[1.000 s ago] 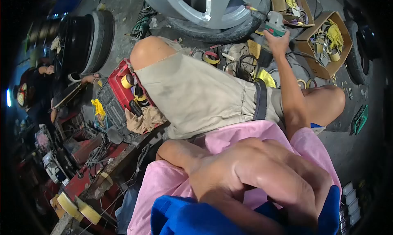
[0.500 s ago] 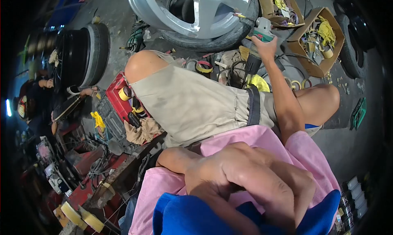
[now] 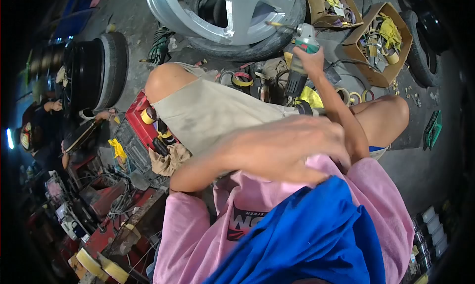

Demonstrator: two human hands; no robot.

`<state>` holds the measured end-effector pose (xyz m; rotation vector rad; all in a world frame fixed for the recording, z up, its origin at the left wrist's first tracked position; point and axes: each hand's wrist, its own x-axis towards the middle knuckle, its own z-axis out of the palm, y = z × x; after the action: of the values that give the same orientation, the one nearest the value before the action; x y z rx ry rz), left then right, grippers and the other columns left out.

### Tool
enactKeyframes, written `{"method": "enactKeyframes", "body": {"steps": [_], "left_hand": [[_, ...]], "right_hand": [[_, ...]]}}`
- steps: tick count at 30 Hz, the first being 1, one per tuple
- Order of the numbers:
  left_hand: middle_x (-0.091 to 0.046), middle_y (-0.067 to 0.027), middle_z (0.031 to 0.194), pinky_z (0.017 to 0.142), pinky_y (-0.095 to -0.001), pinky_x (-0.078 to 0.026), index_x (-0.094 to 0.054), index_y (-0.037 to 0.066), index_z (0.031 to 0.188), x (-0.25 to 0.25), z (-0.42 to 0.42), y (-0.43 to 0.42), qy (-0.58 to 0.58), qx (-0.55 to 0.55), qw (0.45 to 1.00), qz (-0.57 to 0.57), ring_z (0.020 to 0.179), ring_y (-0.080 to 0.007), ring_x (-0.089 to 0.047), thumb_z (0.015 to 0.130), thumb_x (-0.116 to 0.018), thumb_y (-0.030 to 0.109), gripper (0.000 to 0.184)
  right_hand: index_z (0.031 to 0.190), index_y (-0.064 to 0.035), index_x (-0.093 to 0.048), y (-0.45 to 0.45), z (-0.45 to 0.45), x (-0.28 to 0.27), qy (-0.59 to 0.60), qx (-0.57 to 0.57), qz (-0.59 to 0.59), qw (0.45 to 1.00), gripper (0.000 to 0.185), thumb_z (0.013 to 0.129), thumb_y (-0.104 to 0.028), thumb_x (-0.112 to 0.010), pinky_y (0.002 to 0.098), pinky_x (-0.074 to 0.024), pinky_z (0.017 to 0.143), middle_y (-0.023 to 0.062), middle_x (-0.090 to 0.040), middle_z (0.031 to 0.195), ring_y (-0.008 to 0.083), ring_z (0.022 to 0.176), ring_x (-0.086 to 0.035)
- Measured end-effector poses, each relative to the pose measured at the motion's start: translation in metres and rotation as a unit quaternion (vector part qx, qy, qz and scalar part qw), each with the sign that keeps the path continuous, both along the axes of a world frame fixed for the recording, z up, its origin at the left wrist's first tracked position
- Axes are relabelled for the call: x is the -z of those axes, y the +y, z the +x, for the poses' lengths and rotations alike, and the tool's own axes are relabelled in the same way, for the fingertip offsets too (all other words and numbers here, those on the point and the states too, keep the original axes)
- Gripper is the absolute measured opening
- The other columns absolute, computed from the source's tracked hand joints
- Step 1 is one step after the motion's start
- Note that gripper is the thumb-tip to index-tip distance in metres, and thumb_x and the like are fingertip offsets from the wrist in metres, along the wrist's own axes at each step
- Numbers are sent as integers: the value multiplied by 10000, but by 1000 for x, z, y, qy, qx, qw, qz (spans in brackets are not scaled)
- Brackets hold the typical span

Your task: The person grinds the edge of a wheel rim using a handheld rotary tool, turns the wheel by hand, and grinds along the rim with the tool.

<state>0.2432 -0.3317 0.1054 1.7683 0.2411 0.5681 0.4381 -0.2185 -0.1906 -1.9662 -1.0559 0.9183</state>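
Observation:
My right hand (image 3: 310,61) is wrapped round the body of an angle grinder (image 3: 297,78) with a grey head and a green band. The grinder's head points up toward a silver alloy wheel rim (image 3: 237,16) resting on a tire (image 3: 247,51). Across my chest reaches my left hand (image 3: 297,148), blurred by motion, its fingers curled down. Its thumb meets the raised peak of a blue cloth (image 3: 316,224), which drapes over my pink shirt (image 3: 381,200); the fingertips are partly hidden.
Cardboard boxes (image 3: 354,68) of scraps stand at the upper right, with tape rolls (image 3: 355,98) near my knee. A red toolbox (image 3: 136,110) lies left of my other knee. Farther left, another person (image 3: 37,125) sits by a black wheel (image 3: 84,71).
My left hand has moved up and away from my face, and the blue cloth has risen with it. The grinder has tilted, showing more of its dark body below my right hand.

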Motion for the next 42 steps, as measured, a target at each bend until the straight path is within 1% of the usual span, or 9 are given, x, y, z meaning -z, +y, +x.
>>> {"method": "enactKeyframes", "body": {"steps": [7,9,12,14,17,18,25,28,42], "left_hand": [[-688,-243,1123,949,-458,-511,-710,14,1128,87,3,66,276,-129,946,108,1094,-412,-642,894,-718,355,413],[-658,-336,1141,948,-450,-516,-653,-137,1114,121,3,90,488,-190,849,73,1124,-428,-640,891,-654,588,759],[-663,-298,1208,1011,-471,-507,-713,-25,1171,155,9,102,521,-233,819,53,1139,-440,-648,920,-548,673,760],[-682,-372,1028,958,-461,-524,-661,-171,1058,178,16,108,471,-264,841,-35,1087,-443,-677,864,-567,774,969],[-687,-378,976,936,-466,-538,-710,-142,966,186,22,109,442,-270,851,-84,1061,-462,-685,839,-553,820,983],[-701,-321,882,719,-440,-582,-734,-112,854,227,25,110,412,-299,860,-46,839,-388,-738,820,-593,811,934],[-644,-166,785,379,-345,-385,-712,-130,860,246,37,116,394,-388,822,-138,471,-153,-536,781,-749,691,826],[-516,-368,1410,1078,-393,-463,-394,-270,1354,247,36,124,423,-256,827,-268,1319,-398,-560,669,-748,787,1308],[-686,-306,1184,992,-413,-523,-662,-176,1133,244,47,128,420,-315,826,-203,1158,-376,-675,678,-776,749,1037]], "right_hand": [[1281,74,-504,-29,-19,-26,178,-112,-1,978,867,632,-334,-909,338,-535,888,164,-679,1108,223,973,-664],[1279,68,-505,-31,-20,-29,196,-109,13,974,853,647,-331,-916,329,-540,871,142,-674,1103,204,965,-656],[1345,89,-427,-27,-24,-26,163,-28,0,986,953,649,-323,-931,324,-544,853,158,-670,1108,214,962,-659],[1355,91,-412,-27,-30,-30,165,-22,-24,986,973,643,-315,-935,326,-542,855,165,-668,1115,217,965,-659],[1359,96,-396,-32,-26,10,179,-10,6,984,911,688,-239,-912,340,-539,861,179,-666,1139,221,974,-661],[1348,87,-402,-36,-27,14,222,-64,54,972,843,721,-201,-885,345,-539,859,174,-666,1135,221,976,-661],[1300,16,-441,-38,-39,-4,289,-22,70,955,642,791,-103,-813,351,-535,847,131,-665,1108,198,948,-654],[1302,16,-436,-37,-35,14,263,-43,72,961,626,808,-99,-805,348,-535,841,126,-662,1111,194,949,-653],[1325,41,-409,-26,-33,15,262,6,35,965,815,736,-227,-905,369,-535,849,147,-655,1124,222,986,-647]]}}
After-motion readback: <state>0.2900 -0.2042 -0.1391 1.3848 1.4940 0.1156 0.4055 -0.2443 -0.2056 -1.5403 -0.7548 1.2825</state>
